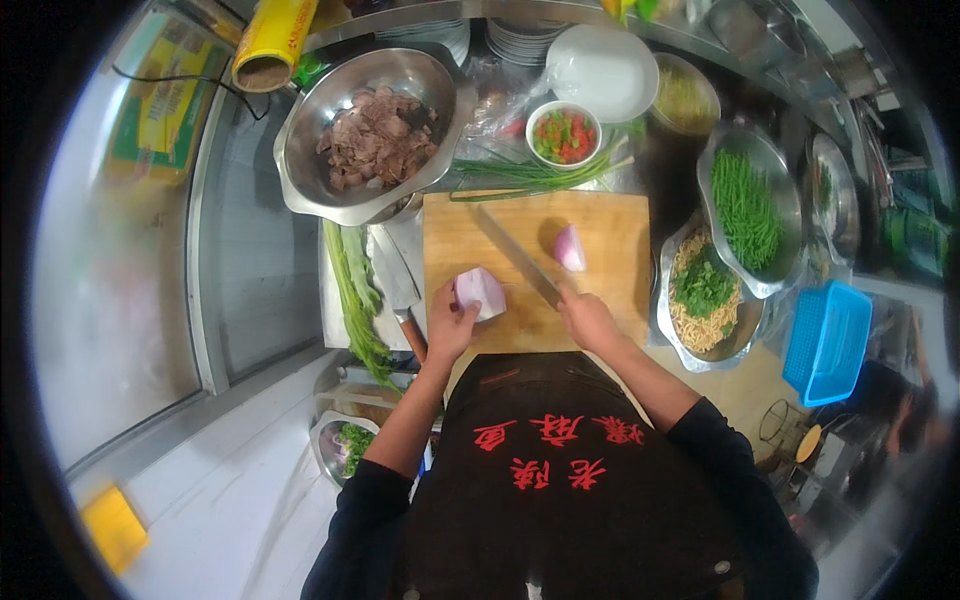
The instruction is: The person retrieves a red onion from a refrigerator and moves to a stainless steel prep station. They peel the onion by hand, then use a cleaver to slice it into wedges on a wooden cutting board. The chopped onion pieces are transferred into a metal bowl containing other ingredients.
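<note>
A wooden cutting board lies in front of me. On its left part, my left hand grips a large cut piece of red onion. My right hand is closed around the handle of a knife whose long blade points up and left across the board, apart from the onion in my left hand. A smaller red onion wedge rests on the board beyond my right hand. The knife's handle is mostly hidden by my fingers.
A second knife and celery stalks lie left of the board. Behind stand a steel bowl of sliced meat, scallions and a bowl of chopped peppers. To the right are green beans, noodles with herbs and a blue basket.
</note>
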A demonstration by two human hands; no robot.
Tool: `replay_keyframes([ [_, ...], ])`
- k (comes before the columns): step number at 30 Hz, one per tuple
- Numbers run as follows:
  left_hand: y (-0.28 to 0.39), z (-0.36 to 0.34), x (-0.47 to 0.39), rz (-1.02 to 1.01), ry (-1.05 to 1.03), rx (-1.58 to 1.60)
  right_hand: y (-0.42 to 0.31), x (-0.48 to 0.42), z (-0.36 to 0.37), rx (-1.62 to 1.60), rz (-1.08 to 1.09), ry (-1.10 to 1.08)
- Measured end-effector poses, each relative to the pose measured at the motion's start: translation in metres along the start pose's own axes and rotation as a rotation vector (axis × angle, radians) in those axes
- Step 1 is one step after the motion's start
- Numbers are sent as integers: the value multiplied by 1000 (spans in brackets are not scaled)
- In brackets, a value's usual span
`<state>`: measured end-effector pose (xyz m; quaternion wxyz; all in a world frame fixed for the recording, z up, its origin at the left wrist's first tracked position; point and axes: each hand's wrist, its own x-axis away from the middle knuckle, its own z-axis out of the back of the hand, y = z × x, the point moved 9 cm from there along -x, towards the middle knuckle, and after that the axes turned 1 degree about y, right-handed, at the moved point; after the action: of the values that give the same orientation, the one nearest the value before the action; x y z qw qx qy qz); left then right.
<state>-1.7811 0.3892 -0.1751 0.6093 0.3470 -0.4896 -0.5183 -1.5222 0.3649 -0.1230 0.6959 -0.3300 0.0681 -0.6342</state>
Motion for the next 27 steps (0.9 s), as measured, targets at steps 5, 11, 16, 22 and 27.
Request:
replay_keyframes([
  [5, 17, -21, -19, -46, -6, -25, 39, 10, 18, -12, -146, 76],
  [11, 43, -9, -52, -275, 100, -226, 47, 17, 41, -65, -188, 158],
  [16, 100, -20, -21, -573, -19, -647, 32, 26, 40, -2, -182, 97],
  [22, 94, -36, -27, -585, -148, -605, 25, 23, 14, 73, -79, 67],
  [27, 95, -46, -6, -675, -190, -625, 20, 17, 4, 91, -31, 53],
])
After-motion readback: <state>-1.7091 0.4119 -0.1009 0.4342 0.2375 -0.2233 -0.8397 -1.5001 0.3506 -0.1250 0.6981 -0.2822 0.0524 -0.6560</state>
